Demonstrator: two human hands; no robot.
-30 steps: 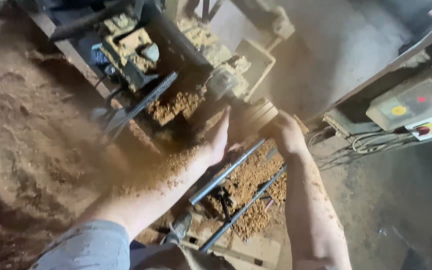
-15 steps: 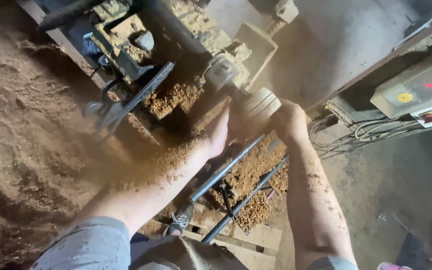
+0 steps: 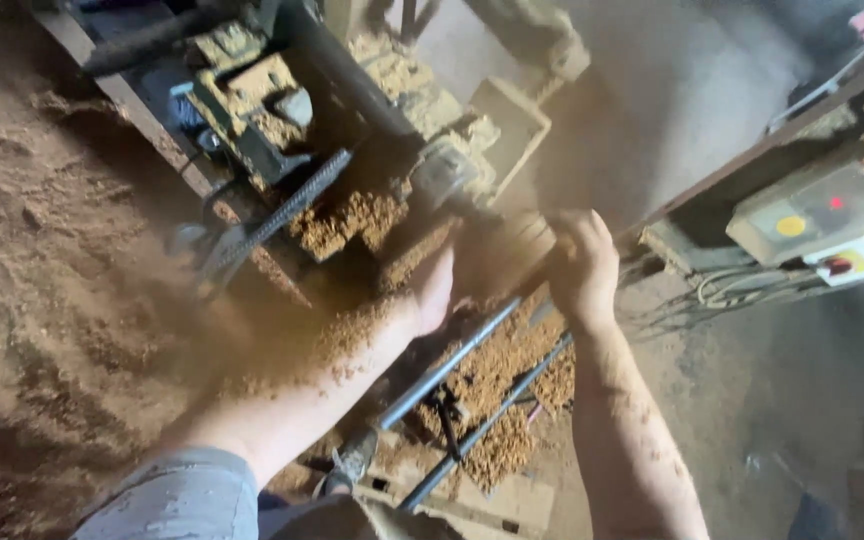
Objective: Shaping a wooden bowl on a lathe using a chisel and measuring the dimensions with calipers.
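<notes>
A round wooden piece [image 3: 507, 255] sits on the lathe [image 3: 372, 170], blurred as if spinning. My left hand [image 3: 434, 290] is pressed against its near left side, palm toward the wood. My right hand [image 3: 584, 262] cups its right end with fingers curled over it. Both forearms are dusted with wood shavings. Whether either hand holds a tool or a strip of paper against the wood is hidden.
Two steel rails [image 3: 472, 400] of the lathe bed run beneath the hands, with heaps of shavings [image 3: 512, 370] between them. A deep sawdust pile [image 3: 62, 300] fills the left. A grey control box [image 3: 812, 215] with yellow and red buttons stands at the right, cables [image 3: 742, 290] below it.
Both hands stay on the spinning wood. My right hand has slid slightly further around its end, and the view has shifted a little.
</notes>
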